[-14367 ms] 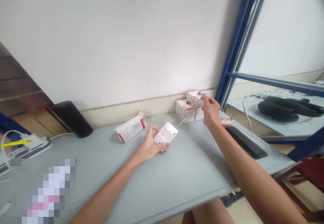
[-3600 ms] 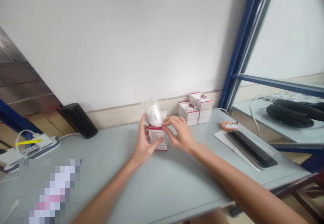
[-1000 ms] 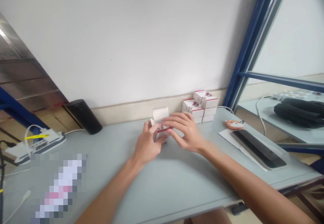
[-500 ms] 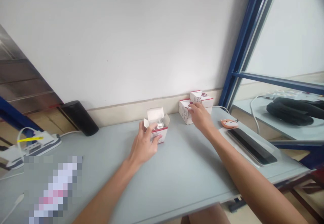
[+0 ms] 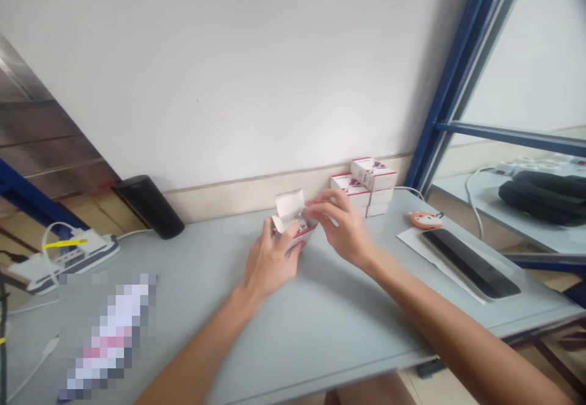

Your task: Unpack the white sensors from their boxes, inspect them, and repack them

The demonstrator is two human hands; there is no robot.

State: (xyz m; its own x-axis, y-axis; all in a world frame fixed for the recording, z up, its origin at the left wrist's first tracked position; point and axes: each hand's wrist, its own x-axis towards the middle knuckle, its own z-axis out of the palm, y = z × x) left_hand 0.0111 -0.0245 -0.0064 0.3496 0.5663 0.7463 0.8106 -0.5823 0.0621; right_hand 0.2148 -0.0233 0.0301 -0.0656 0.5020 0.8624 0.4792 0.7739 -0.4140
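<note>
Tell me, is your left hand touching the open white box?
Touching: the head view shows the left hand with its fingers pressed against the side of the open white box, holding it.

The carton (image 5: 293,225) is partly hidden by the left hand (image 5: 270,264) and right hand (image 5: 343,228), and its contents are too small to tell, it seems. A pixelated patch (image 5: 107,335) blurs whatever lies on the table, its shape lost.
</note>
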